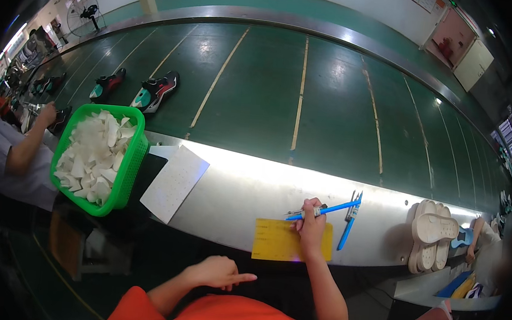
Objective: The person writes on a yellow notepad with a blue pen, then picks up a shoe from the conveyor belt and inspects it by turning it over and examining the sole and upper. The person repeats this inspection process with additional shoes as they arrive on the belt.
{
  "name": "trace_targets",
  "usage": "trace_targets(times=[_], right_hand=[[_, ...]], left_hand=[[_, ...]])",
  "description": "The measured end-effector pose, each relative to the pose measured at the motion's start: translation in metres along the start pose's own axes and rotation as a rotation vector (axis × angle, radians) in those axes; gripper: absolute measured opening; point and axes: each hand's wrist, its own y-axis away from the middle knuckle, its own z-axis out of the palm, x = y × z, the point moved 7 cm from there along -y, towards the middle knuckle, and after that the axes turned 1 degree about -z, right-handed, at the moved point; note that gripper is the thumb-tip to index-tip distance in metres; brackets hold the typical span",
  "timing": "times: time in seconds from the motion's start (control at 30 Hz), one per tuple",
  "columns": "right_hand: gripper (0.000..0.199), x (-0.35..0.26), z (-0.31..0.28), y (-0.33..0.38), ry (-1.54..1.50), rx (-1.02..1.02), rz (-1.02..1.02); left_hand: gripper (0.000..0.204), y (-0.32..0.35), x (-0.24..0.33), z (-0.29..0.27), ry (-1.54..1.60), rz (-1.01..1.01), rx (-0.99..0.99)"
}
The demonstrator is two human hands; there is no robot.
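Handling of a blue pen above a yellow card at a metal table. The right hand [310,224] held the blue pen [339,207] with its fingers closed around the shaft; the pen lay at a shallow slant, one end over the yellow card [265,240], the other reaching rightward past the hand. Whether either tip touched the card could not be told. A slender metal-tipped tool [294,212] showed just beside the fingers; whether it was also gripped was unclear. A second blue pen [344,234] lay on the table [227,218] to the right of the card.

The left hand [217,272] was apart from the card, in front of the body, its fingers loosely curled with one stretched out and nothing visible in them. The card thus lacked a steadying second hand, and judging by its thin, flat form it might have slid under a pressed tip. Good practice called for a light grip near the working end, a steeper pen, the left fingers flat on a card edge, and the second pen kept clear of the wrist.
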Motion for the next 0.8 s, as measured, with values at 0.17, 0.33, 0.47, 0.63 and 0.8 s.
trace_targets(times=[0.17,0.33,0.47,0.63,0.8], right_hand=[[0.023,-0.004,0.002,0.041,-0.039,-0.082,0.133],[0.022,-0.014,-0.012,0.085,-0.244,-0.123,-0.035],[0.027,-0.079,-0.038,0.151,-0.471,-0.186,-0.471],[0.034,-0.134,-0.042,0.208,0.135,-0.228,-0.803],[0.032,-0.138,-0.045,0.222,0.186,-0.023,-0.733]], left_hand=[[0.034,-0.053,-0.021,0.028,0.835,0.382,0.323],[0.029,-0.014,0.009,0.026,1.162,0.556,0.502],[0.029,0.052,0.063,0.01,0.713,0.701,0.642],[0.03,0.084,0.104,0.015,0.586,0.796,0.471],[0.03,0.102,0.139,0.023,0.528,0.952,0.49]])
